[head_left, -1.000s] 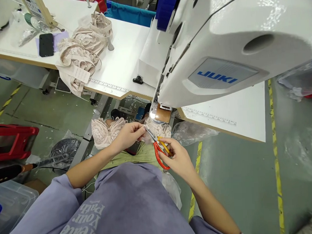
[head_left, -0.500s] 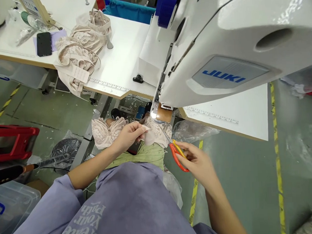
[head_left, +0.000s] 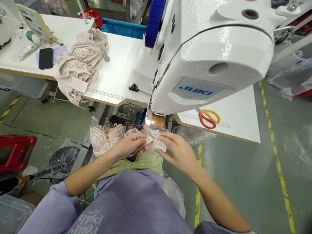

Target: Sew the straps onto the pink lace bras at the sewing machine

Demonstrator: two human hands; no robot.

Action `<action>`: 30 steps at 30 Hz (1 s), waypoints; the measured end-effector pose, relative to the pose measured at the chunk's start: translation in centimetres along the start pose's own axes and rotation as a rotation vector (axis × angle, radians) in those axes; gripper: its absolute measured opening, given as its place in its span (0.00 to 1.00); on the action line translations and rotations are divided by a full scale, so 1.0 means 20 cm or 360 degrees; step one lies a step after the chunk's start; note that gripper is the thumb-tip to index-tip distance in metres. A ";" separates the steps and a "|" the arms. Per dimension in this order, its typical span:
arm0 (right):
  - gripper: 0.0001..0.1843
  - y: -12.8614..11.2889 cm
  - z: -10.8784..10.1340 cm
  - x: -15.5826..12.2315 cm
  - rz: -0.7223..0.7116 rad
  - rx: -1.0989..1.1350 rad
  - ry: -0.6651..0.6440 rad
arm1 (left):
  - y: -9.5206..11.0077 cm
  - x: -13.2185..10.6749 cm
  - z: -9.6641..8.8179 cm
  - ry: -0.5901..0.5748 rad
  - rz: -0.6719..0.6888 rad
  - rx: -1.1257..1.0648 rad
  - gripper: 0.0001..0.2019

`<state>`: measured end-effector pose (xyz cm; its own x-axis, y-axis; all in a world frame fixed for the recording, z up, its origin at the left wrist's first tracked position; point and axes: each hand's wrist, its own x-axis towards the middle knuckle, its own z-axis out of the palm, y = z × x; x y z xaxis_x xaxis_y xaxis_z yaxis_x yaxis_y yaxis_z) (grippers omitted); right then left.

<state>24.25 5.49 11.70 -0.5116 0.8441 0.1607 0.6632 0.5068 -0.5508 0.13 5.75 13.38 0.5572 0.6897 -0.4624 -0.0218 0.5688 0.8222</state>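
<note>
A pale pink lace bra (head_left: 101, 140) lies across my lap, below the sewing machine's arm. My left hand (head_left: 133, 144) pinches an edge of the bra, where a small light-coloured piece shows at the fingertips. Close by on the right, my right hand (head_left: 176, 151) has its fingers apart and holds nothing; it is near the bra's lace. Scissors (head_left: 209, 118) with one red and one yellow handle rest on the white table to the right of the machine.
The white JUKI sewing machine (head_left: 196, 91) overhangs my hands. A heap of beige lace bras (head_left: 78, 61) and a black phone (head_left: 45, 58) lie on the table (head_left: 124, 46) at left. A red stool (head_left: 12, 151) stands on the floor at left.
My right hand has let go of the scissors, which now lie on the table, and has moved left to the bra. My left hand keeps its pinch. The view has shifted slightly.
</note>
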 end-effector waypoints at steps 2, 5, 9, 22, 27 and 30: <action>0.15 -0.07 0.07 0.01 -0.0113 0.0132 -0.0219 | 0.03 -0.01 0.00 -0.0208 -0.0133 0.0260 0.17; 0.15 -0.03 0.08 0.01 0.0058 0.0210 -0.0159 | 0.01 -0.03 0.00 0.0136 0.0101 0.0732 0.14; 0.15 0.07 0.06 -0.01 0.0841 0.0634 0.0276 | -0.21 -0.04 0.01 0.0755 0.0601 0.0812 0.18; 0.16 -0.26 0.02 0.05 0.1102 0.1797 0.0368 | -0.31 -0.03 0.27 0.0108 0.1132 0.0155 0.54; 0.10 -0.12 0.00 0.25 0.0671 0.0890 0.0637 | -0.14 -0.02 0.08 0.0435 0.1080 0.1404 0.45; 0.07 -0.03 0.07 0.33 0.0742 0.0830 0.0712 | -0.08 0.02 0.03 0.0550 0.0911 0.1803 0.41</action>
<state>19.78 10.59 11.93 0.0914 0.9932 0.0719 0.3590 0.0345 -0.9327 0.87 4.94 12.03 0.4581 0.8807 0.1208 0.6156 -0.4123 0.6716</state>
